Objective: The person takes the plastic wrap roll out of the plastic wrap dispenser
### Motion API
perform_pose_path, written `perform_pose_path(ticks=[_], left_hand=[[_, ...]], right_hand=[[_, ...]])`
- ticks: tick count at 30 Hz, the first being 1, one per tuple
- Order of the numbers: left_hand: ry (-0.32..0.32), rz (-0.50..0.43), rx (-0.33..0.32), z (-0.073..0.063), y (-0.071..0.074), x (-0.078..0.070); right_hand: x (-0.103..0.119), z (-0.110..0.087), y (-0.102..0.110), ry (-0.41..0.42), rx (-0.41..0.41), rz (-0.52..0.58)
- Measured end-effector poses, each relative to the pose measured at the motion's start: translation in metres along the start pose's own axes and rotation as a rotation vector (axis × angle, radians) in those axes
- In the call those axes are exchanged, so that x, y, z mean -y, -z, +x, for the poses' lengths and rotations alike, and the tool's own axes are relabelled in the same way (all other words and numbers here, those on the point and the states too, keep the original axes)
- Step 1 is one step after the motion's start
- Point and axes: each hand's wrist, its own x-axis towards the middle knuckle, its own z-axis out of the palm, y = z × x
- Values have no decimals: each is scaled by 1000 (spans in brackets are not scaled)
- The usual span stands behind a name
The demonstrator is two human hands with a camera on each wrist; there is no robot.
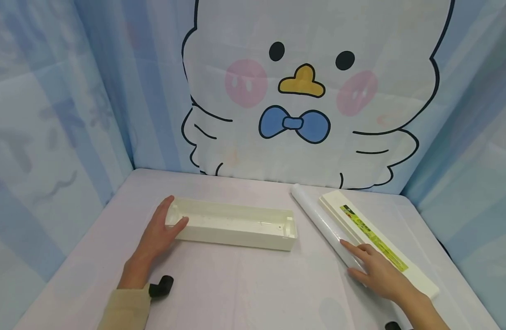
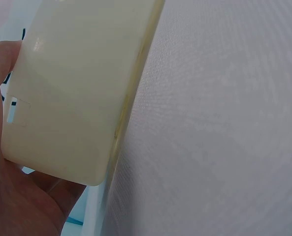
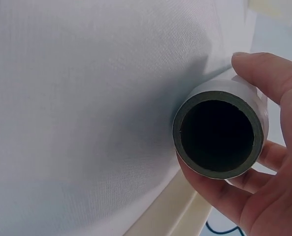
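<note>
A long cream plastic box (image 1: 236, 234) lies with its open side up on the left half of the table. My left hand (image 1: 155, 233) grips its left end, thumb over the near rim and fingers around the far side. In the left wrist view the box's outer wall (image 2: 77, 88) shows a small slot. At the right, my right hand (image 1: 378, 275) holds the near part of a glossy cling film roll (image 1: 318, 217). Thumb and fingers curl around the roll's end in the right wrist view, where its hollow core (image 3: 217, 135) faces the camera.
A long cream lid (image 1: 417, 280) with a yellow-green label (image 1: 374, 237) lies along the right side of the roll. A pale cloth (image 1: 244, 284) covers the table. Curtains (image 1: 51, 137) stand at the left, back and right edges.
</note>
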Motion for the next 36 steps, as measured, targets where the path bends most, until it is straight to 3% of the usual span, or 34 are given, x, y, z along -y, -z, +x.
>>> perform_pose_path(ticks=[13, 30, 36], left_hand=[[-1, 9, -3, -1, 0, 0], [-11, 26, 13, 0, -1, -4], [-7, 50, 14, -3, 3, -5]], right_hand=[[2, -1, 2, -37, 14, -43], [3, -12, 26, -73, -75, -84], [7, -11, 36, -48, -104, -95]])
